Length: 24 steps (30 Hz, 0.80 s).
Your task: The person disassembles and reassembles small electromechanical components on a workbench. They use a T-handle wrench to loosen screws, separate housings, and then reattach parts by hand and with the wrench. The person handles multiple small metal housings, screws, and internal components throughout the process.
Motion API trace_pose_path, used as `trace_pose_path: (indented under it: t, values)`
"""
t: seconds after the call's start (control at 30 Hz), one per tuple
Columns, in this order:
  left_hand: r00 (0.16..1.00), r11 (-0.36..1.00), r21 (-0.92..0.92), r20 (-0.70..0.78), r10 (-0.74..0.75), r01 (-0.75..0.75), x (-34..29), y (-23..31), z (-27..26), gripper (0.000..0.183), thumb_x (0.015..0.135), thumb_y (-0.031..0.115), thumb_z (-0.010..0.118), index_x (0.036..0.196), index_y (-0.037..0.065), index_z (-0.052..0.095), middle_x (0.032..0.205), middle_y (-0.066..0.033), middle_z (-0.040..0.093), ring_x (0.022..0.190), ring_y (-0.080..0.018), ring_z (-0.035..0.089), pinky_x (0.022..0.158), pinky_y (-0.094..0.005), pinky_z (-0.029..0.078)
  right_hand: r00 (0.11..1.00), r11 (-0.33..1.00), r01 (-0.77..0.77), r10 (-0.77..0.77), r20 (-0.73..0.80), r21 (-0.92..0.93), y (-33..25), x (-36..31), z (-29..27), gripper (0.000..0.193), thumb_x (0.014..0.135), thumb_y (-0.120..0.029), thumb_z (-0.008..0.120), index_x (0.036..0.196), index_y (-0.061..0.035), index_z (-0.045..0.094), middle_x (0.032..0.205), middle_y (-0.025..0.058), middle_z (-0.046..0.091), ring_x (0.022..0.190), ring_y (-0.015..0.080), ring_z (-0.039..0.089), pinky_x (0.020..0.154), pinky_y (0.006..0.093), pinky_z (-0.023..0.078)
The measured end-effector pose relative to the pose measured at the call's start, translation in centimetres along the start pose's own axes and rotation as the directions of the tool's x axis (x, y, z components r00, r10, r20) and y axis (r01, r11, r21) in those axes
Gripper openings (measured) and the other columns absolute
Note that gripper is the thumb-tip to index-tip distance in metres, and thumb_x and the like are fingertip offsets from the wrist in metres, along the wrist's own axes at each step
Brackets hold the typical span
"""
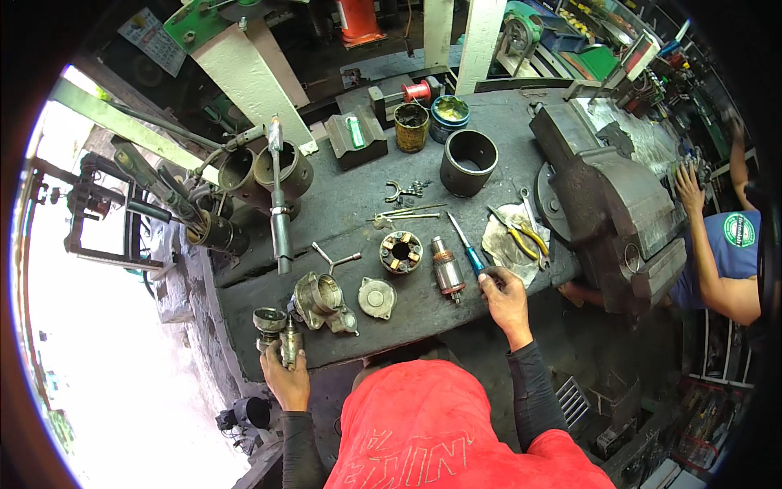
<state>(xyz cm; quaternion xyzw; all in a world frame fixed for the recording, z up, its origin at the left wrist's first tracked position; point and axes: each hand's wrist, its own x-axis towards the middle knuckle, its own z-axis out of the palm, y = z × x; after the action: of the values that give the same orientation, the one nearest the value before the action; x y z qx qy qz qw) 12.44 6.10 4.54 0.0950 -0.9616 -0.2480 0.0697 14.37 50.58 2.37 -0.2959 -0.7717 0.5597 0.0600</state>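
My left hand (287, 381), at the bench's near left edge, is closed round a small cylindrical metal part (292, 344). Beside it stands a darker round metal part (269, 319); whether my fingers also grip that one I cannot tell. My right hand (507, 305) pinches the blue handle of a screwdriver (474, 257), whose shaft points away from me over the bench. Just left of it lies a motor armature (447, 270) with copper windings. Between my hands are a ring-shaped brush housing (401, 252), a round end cover (377, 299) and a cast metal housing (322, 301).
A three-armed wrench (336, 259) lies behind the castings. Yellow-handled pliers (524, 239) rest on a rag beside a spanner (529, 210). A big bench vise (607, 204) stands right. Metal cylinders (469, 163) and cans (411, 129) are farther back. Another person's arm (707, 236) reaches in at right.
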Motion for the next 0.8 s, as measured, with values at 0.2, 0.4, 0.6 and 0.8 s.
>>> trace_pose_path:
  t: [0.2, 0.4, 0.6, 0.8]
  values:
    - [0.997, 0.992, -0.095, 0.002, 0.079, -0.078, -1.1, 5.3, 0.3, 0.051, 0.084, 0.012, 0.085, 0.129, 0.000, 0.065, 0.123, -0.0194, 0.065, 0.116, -0.0396, 0.063, 0.101, -0.0472, 0.051, 0.994, 0.987, 0.068, -0.056, 0.089, -0.144, -0.7, 0.8, 1.6, 0.027, 0.099, -0.025, 0.073, 0.109, -0.0006, 0.077, 0.085, 0.0164, 0.076, 0.076, 0.0262, 0.071, 0.073, 0.0405, 0.055]
    - [0.921, 0.914, -0.231, 0.127, 0.367, -0.333, 1.4, 14.1, 3.0, 0.064, 0.082, 0.018, 0.089, 0.137, -0.001, 0.062, 0.132, -0.0214, 0.064, 0.123, -0.0404, 0.063, 0.106, -0.0457, 0.052, 0.968, 0.989, 0.120, -0.098, 0.229, -0.084, -2.8, 0.2, 3.3, 0.026, 0.098, -0.021, 0.074, 0.111, 0.0015, 0.075, 0.093, 0.0202, 0.076, 0.079, 0.0304, 0.074, 0.073, 0.0414, 0.056]
    - [0.841, 0.846, -0.287, 0.185, 0.509, -0.449, 5.7, 21.1, 7.0, 0.083, 0.075, 0.020, 0.093, 0.145, -0.003, 0.056, 0.141, -0.0255, 0.060, 0.133, -0.0421, 0.059, 0.113, -0.0468, 0.049, 0.965, 0.983, 0.175, -0.160, 0.207, -0.055, -4.4, 0.9, 4.5, 0.027, 0.096, -0.019, 0.075, 0.114, 0.0022, 0.075, 0.099, 0.0206, 0.077, 0.080, 0.0310, 0.072, 0.074, 0.0399, 0.056]
    - [0.827, 0.873, -0.214, 0.284, 0.485, -0.438, 6.6, 23.4, 9.3, 0.089, 0.072, 0.020, 0.094, 0.148, -0.003, 0.054, 0.143, -0.0254, 0.058, 0.135, -0.0416, 0.058, 0.113, -0.0456, 0.049, 0.949, 0.952, 0.300, -0.291, 0.121, -0.066, -6.0, 4.4, 4.8, 0.021, 0.093, -0.013, 0.075, 0.107, 0.0033, 0.076, 0.099, 0.0198, 0.075, 0.085, 0.0338, 0.074, 0.078, 0.0419, 0.057]
